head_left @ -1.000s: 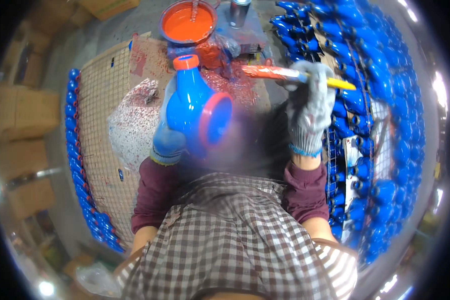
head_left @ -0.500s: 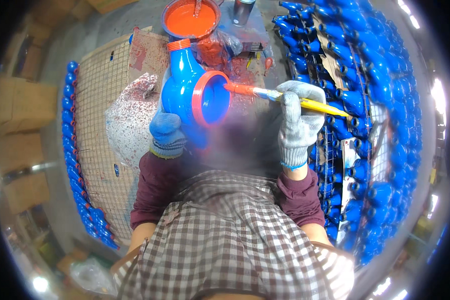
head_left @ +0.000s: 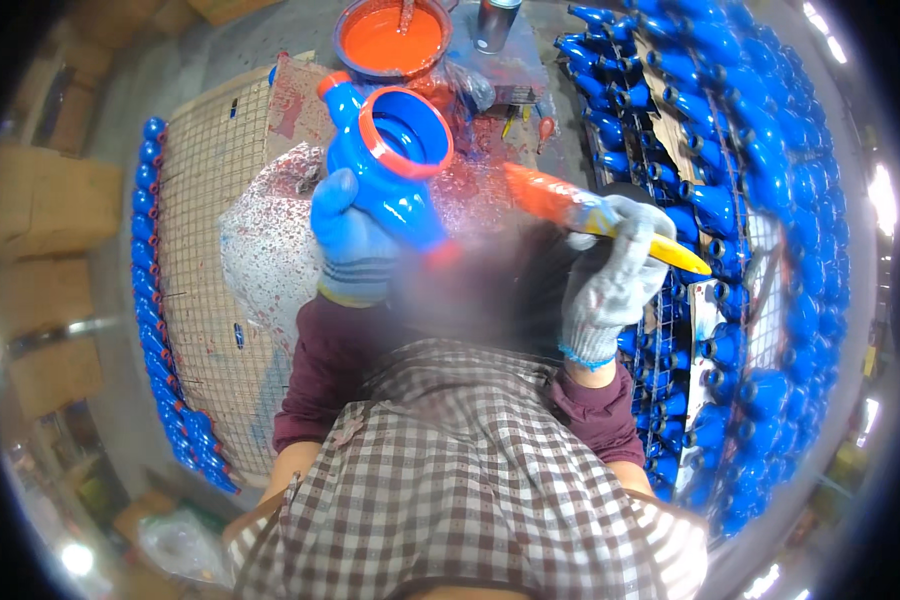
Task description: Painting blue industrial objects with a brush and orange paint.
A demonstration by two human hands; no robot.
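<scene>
A round bowl [head_left: 341, 54] sits at the left edge of the stand [head_left: 520, 62] and contains orange-red paint [head_left: 390, 45]; a paint-coated stick [head_left: 406, 15] rests in it. A dark cylindrical can [head_left: 495, 28] stands back from the near edge of the stand; its contents are not visible. The workpiece, a glossy blue fitting [head_left: 390, 190], is held in the air between the left rack [head_left: 205, 220] and the right rack [head_left: 765, 335]. Its wide round opening has an orange-red rim and a hollow blue interior. The neck at upper left ends in orange-red; the lower right end is also orange-red, but blurred. The gloved left hand [head_left: 355, 235] grips the fitting at its lower left side. The gloved right hand [head_left: 615, 265] is closed around a brush [head_left: 570, 207] with yellow handle and paint-covered bristles, their tip apart from the fitting. Blue pieces [head_left: 143, 225] line the left rack's left edge
</scene>
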